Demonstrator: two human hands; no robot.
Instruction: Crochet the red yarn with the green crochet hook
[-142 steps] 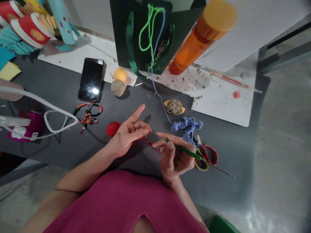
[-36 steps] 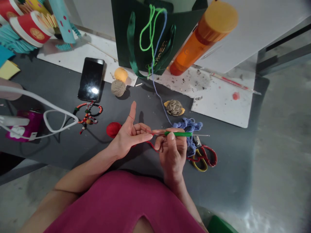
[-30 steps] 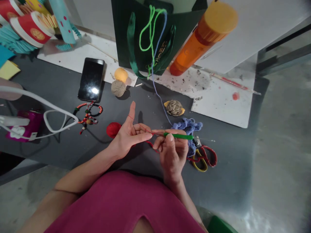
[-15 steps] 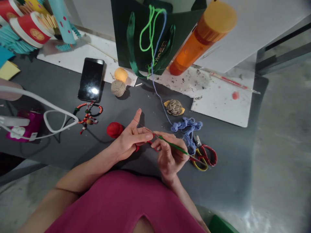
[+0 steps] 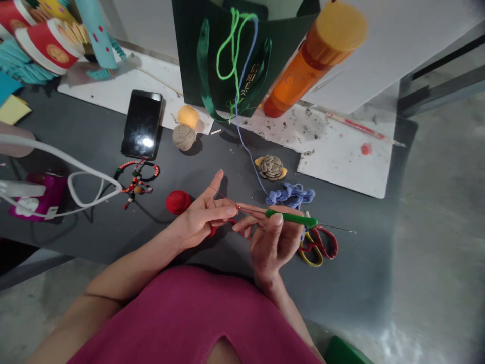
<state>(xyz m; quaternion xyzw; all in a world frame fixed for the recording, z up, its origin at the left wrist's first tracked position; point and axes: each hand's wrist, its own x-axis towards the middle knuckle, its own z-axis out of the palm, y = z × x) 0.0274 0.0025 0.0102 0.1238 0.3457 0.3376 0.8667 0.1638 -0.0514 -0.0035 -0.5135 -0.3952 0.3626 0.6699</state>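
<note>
My right hand (image 5: 275, 242) grips a crochet hook (image 5: 295, 218) by its green handle, with thin metal ends sticking out on both sides. Pinched between thumb and fingers, red yarn is held in my left hand (image 5: 206, 215), whose index finger points up with a strand running from it to the hook's tip. The piece in my left fingers is mostly hidden. A red yarn ball (image 5: 178, 202) lies just left of that hand. Beyond my right hand are a blue crocheted piece (image 5: 290, 194) and scissors (image 5: 318, 246) with red and yellow handles.
A crocheted flower (image 5: 272, 168), a beige yarn ball (image 5: 184, 137) and a yellow ball (image 5: 188, 117) lie farther back. A phone (image 5: 142, 124) and beaded bracelets (image 5: 137, 178) are at left. A dark green bag (image 5: 189, 65) and an orange bottle (image 5: 303, 76) stand behind.
The crochet hook has swung flatter and shifted right in my right hand, showing more of its green handle. My left hand has barely moved.
</note>
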